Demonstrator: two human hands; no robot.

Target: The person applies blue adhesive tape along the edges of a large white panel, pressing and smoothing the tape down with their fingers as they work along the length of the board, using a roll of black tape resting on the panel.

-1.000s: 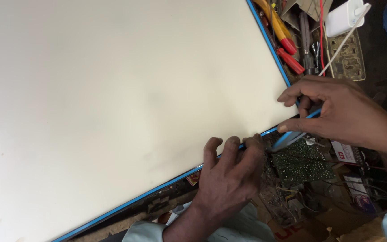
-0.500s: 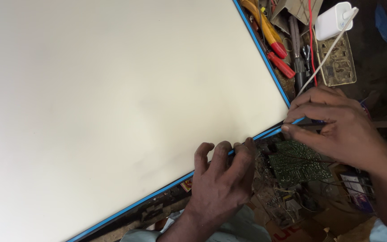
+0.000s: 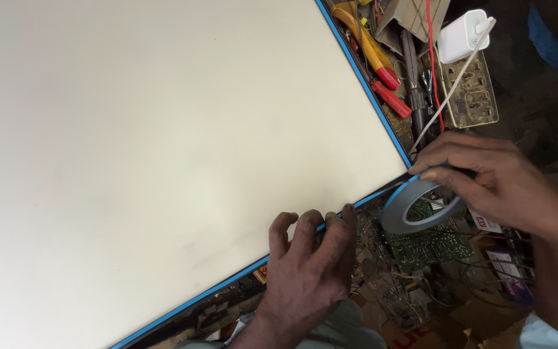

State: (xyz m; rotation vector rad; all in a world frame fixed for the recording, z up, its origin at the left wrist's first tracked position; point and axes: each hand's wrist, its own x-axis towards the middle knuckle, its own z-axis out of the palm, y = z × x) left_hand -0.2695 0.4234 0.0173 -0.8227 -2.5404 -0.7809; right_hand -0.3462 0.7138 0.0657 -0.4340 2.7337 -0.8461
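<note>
panel (image 3: 163, 142), white and wide, covered most of the counter (image 3: 550, 77), its near edge trimmed with blue tape (image 3: 227, 281). since a second earlier the tape roll (image 3: 421, 205) had swung out past the panel's corner into plain sight, with a strip running from it back to the edge, so the taped run appeared to have reached that corner. right hand (image 3: 492, 181) curled closed around the roll's top. left hand (image 3: 311, 268) lay with fingers bent, pressing the tape on the edge, holding nothing.
</note>
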